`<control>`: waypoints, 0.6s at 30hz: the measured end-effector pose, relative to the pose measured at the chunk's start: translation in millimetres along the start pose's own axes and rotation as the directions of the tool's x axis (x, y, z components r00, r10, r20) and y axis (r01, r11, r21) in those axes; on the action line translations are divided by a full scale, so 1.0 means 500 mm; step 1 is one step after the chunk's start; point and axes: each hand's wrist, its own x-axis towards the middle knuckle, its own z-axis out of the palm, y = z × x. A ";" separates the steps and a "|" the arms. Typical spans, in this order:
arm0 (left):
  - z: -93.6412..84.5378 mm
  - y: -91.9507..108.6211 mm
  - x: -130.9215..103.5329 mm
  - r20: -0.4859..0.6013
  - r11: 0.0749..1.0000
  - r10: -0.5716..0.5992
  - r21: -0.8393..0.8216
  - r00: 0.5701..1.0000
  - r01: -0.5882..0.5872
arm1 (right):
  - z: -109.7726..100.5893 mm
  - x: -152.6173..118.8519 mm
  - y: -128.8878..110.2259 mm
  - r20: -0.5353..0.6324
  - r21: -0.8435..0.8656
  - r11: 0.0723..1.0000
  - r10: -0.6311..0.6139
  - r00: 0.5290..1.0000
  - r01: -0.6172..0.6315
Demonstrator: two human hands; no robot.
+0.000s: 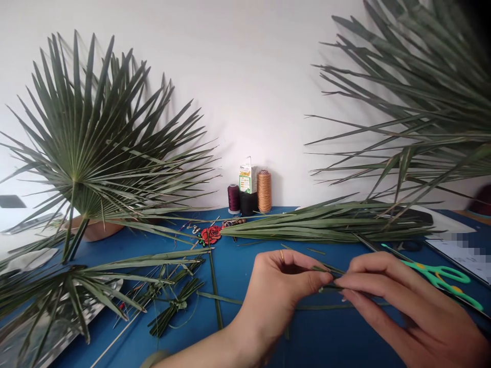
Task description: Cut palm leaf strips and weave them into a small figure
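Both of my hands meet over the right half of the blue table. My left hand [280, 291] pinches narrow green palm leaf strips [326, 289] between thumb and fingers. From the other side, my right hand [406, 301] grips the same strips with its fingertips, close to my left thumb. The fingers cover most of what is held, so its exact form is hidden. A long thin leaf strip [218, 297] runs across the table behind my left wrist. Left of my forearm lies a small tied bundle of cut leaf pieces [172, 309].
Fan palm leaves [84, 148] rise at the left, others [433, 92] at the right. Long leaf strips [326, 222] lie across the back. Thread spools [264, 191], a carton [247, 179] and a red rose patch [210, 235] sit mid-table. Green-handled scissors [441, 278] lie beside my right hand.
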 end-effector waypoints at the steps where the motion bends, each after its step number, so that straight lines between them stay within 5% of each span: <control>1: 0.000 -0.001 0.000 -0.002 1.000 0.000 0.002 1.000 0.000 | -0.002 0.000 0.003 0.009 -0.016 1.000 -0.013 1.000 0.013; 18: 0.004 0.012 -0.011 -0.026 0.966 0.109 0.240 0.994 -0.100 | -0.011 0.004 0.003 -0.050 -0.100 0.993 0.057 0.997 -0.062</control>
